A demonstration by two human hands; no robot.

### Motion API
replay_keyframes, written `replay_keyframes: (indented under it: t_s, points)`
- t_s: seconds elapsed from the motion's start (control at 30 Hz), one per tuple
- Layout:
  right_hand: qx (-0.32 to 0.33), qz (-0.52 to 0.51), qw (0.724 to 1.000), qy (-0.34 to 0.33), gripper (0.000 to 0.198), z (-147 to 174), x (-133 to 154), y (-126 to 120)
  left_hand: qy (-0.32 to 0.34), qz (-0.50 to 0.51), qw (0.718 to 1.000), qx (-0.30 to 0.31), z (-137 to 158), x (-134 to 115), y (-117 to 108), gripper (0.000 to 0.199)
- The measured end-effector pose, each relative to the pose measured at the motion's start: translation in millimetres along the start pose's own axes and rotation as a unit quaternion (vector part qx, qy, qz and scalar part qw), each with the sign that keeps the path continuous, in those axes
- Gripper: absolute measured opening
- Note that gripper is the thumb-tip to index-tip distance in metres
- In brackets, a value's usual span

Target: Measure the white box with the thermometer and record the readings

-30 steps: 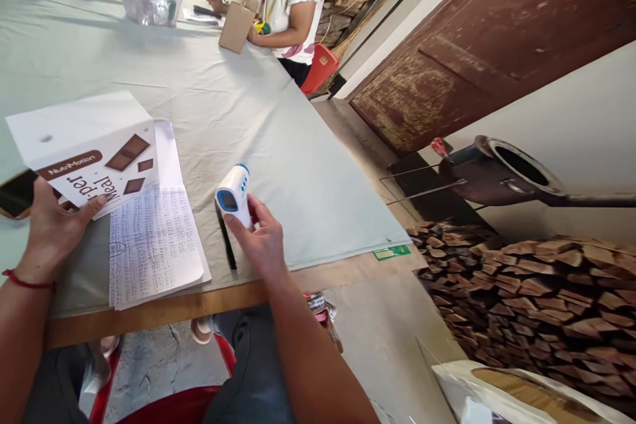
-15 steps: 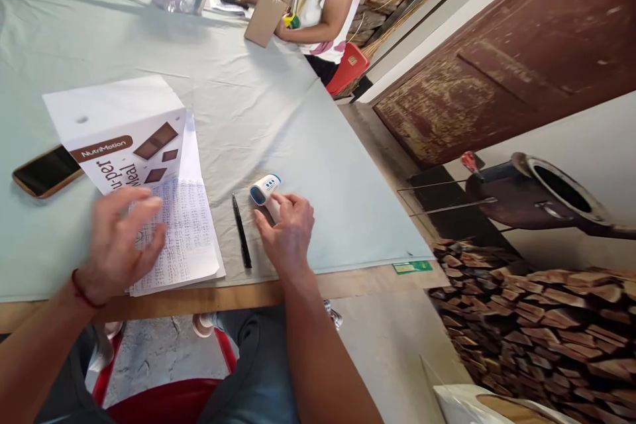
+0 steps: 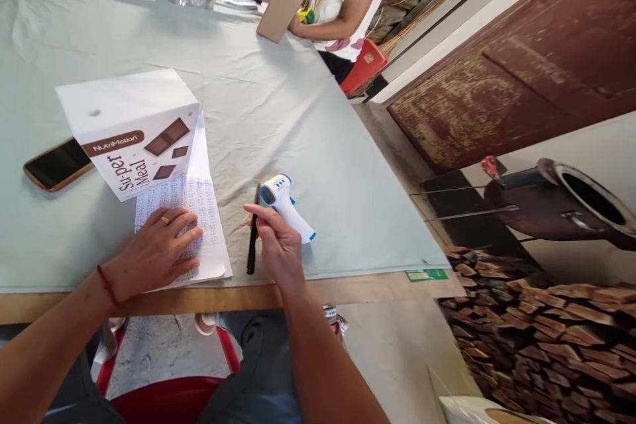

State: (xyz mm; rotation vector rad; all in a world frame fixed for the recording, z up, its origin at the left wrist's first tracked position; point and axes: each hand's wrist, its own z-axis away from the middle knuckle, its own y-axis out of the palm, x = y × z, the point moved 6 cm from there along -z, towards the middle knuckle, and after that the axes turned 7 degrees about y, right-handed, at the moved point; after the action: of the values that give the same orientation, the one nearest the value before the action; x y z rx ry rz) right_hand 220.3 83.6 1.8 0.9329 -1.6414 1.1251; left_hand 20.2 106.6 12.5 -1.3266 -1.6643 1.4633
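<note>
Covering most of the tabletop is a pale green cloth, with a bare wooden strip left along the near edge. Near that edge, left of centre, stands a white carton with a brown band reading "NutriMotion", the words "Super Meal" and pictures of chocolate pieces. Beside its left corner lies a dark smartphone, screen up. Against the carton's near side lies a sheet of paper filled with small handwritten rows, too fine to read. The left hand, a ring on one finger and a red cord at the wrist, rests flat on this sheet with fingers spread. The right hand is closed around a slim black pen, pinched between thumb and fingers, the pen running toward the near edge. Just beyond those fingers lies a white and blue infrared thermometer, touching the knuckles or nearly so.
</note>
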Motion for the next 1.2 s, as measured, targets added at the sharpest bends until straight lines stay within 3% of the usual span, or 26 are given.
replay_keyframes:
  t_s: [0.13,0.23,0.43,0.6,0.73,1.2]
  points:
    - [-0.032,-0.141,0.989,0.007,0.028,2,3,-2,-0.002,-0.002,1.0,0.003,1,-1,2,0.029]
    - [-0.052,-0.144,0.988,0.017,0.028,8,-1,2,-0.003,-0.001,1.0,0.001,1,0,2,0.029]
    - [0.017,-0.146,0.987,0.063,0.054,26,-10,20,-0.004,0.005,1.0,0.001,2,0,1,0.028]
    - [0.047,-0.117,0.984,0.124,0.027,31,-12,29,-0.006,-0.001,1.0,-0.009,3,-1,3,0.03]
    - [0.027,-0.085,0.985,0.147,0.016,32,-13,31,-0.009,-0.006,1.0,-0.021,3,-3,2,0.033]
    - [0.021,0.064,0.997,0.041,0.008,37,-1,40,-0.013,0.016,1.0,-0.017,0,-4,2,0.029]
